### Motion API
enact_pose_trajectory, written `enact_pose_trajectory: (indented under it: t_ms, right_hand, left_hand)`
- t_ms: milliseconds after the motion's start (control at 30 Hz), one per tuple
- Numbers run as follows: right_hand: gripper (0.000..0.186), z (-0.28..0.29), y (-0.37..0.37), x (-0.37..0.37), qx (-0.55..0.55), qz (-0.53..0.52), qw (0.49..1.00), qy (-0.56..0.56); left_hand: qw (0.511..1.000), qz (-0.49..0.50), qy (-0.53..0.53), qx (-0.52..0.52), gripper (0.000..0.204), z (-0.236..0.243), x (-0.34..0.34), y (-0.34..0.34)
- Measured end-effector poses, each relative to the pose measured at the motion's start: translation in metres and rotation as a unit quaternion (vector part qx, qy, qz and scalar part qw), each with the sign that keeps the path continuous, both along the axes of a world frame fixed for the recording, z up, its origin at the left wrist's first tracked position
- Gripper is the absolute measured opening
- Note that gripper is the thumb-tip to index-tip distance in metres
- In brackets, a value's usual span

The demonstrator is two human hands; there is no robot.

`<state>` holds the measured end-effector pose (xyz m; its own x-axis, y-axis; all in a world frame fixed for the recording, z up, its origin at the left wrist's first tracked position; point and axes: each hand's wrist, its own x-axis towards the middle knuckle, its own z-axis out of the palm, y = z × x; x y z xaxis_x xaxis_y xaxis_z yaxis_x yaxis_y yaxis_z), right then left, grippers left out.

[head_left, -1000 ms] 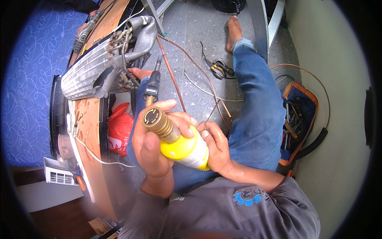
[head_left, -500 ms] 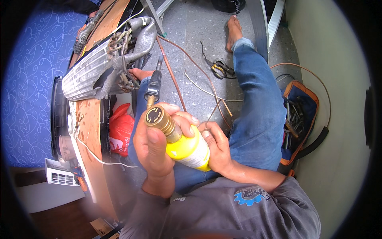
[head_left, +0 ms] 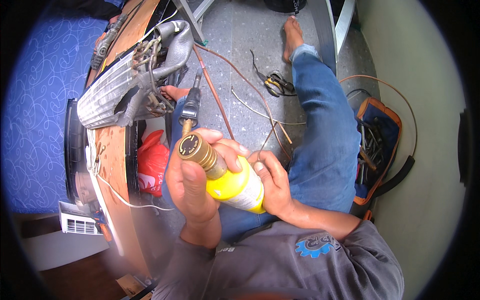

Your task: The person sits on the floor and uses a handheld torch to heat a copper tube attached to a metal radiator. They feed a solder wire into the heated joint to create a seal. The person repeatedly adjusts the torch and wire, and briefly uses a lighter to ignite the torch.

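Above the person's lap I see the yellow torch cylinder, tilted. The left hand curls around its brass neck, the right hand holds its side, probably so that the nozzle points away from the body.

Place: likely home | blue patterned mattress | pale wall | grey speckled floor
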<state>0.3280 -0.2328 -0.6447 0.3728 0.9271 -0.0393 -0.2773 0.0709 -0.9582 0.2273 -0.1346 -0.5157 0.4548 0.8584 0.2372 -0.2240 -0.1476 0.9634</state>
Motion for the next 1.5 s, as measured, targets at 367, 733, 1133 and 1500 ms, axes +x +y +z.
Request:
enact_pose_trajectory:
  t_ms: [367, 733, 1133, 1500]
  right_hand:
    - [0.02, 0.0009, 0.001, 0.0012, 0.0, 0.0, 1.0, 0.018]
    - [0.02, -0.0008, 0.0005, 0.0001, 0.001, 0.0, 0.999, 0.034]
    - [0.02, -0.0006, 0.001, 0.0009, 0.001, 0.008, 0.999, 0.043]
    - [0.021, 0.0023, 0.0017, 0.0028, -0.002, 0.008, 1.0, 0.018]
  left_hand:
    - [1.0, 0.0, -0.01, -0.006, 0.078, -0.0024, 0.001, 0.0023]
    - [1.0, 0.004, -0.013, -0.005, 0.077, -0.0035, 0.0005, 0.0021]
    - [1.0, 0.01, -0.008, 0.02, 0.079, -0.0082, -0.0001, 0.0039]
    - [1.0, 0.015, -0.005, 0.012, 0.08, -0.0085, 0.0, 0.0045]
